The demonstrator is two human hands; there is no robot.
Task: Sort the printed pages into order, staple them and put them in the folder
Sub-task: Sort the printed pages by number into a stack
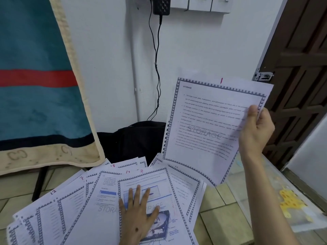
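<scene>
Several printed pages [74, 200] with grey patterned borders and red handwritten numbers lie fanned out on the tiled floor. My left hand [139, 214] presses flat, fingers spread, on the topmost sheet, marked 4 [150, 179]. My right hand [256, 131] holds a thin stack of pages [207, 128] up in the air by its right edge, thumb on the front; the top page is headed STORAGE and marked 1. A clear plastic folder [276, 200] with a yellow print lies on the floor at the right, under my right forearm. No stapler is visible.
A black bag [131, 140] sits against the white wall behind the pages, with a black cable [156, 68] hanging down to it. A teal cloth with a red stripe [35, 85] hangs at the left. A brown door [300, 76] stands at the right.
</scene>
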